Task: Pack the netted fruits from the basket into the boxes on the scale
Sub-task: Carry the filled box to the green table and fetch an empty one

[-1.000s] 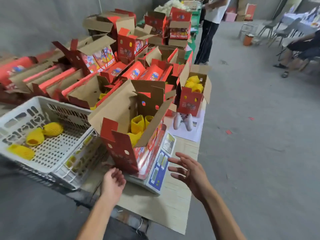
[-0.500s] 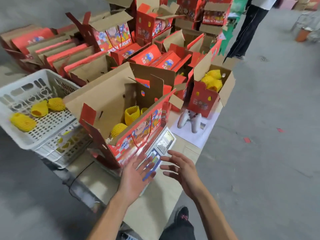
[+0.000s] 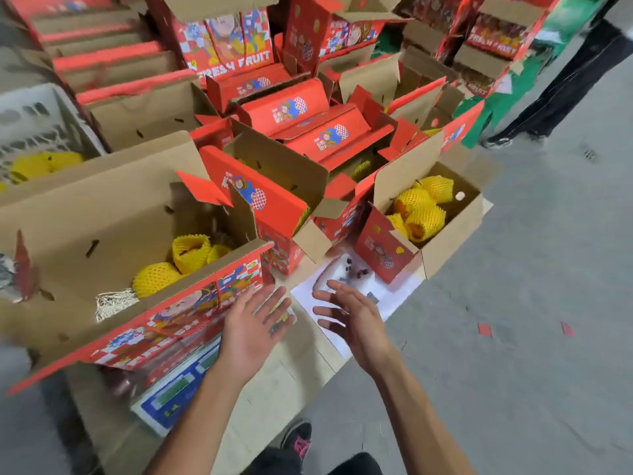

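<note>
Both hands hover empty, fingers spread — left hand (image 3: pixel 251 329) beside the box (image 3: pixel 113 241) on the scale (image 3: pixel 178 389); right hand (image 3: pixel 351 317) farther; netted fruits (image 3: pixel 34 164) lie far left — basket (image 3: pixel 37 111) nearer the left.

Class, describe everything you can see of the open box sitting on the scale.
The box on the scale is brown cardboard inside, printed red outside with cartoon art. Its flaps stand open. Inside lie yellow netted fruits and white shredded padding. It rests on the blue-faced scale. The left hand hovers at its front corner; contact unclear.
</note>
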Demonstrator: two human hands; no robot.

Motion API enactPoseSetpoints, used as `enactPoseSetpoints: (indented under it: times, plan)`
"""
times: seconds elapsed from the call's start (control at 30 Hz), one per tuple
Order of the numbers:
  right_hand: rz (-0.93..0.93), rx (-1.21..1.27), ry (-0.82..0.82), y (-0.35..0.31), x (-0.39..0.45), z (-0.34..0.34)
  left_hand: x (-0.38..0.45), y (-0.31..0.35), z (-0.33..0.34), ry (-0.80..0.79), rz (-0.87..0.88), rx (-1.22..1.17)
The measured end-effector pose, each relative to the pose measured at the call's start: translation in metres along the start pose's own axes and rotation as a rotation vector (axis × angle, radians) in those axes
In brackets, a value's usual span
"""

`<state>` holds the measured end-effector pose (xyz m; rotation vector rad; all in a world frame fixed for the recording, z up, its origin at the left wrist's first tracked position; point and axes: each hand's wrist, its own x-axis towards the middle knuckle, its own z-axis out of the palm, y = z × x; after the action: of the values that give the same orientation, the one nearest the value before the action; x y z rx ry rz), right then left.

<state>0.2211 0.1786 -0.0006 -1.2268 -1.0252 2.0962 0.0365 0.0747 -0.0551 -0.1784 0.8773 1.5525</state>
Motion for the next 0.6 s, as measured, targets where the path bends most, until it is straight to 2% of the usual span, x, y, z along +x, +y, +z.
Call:
enactPoseSetpoints:
  times: [0.2,0.43,0.5,0.6]
  plan:
    - [0.11,-0.057,-0.156,-0.005,0.034,-0.008,-0.007,-0.022,-0.001,0.15,0.163,-0.134]
    - [0.243,-0.194,-0.452,-0.016,0.047,-0.008,-0.045,-0.081,0.02,0.295,0.384,-0.276]
    - [0.255,-0.213,-0.499,-0.02,0.046,-0.008,-0.059,-0.094,0.026,0.328,0.404,-0.35]
    - [0.288,-0.217,-0.535,-0.02,0.043,-0.009,-0.079,-0.113,0.035,0.463,0.488,-0.352]
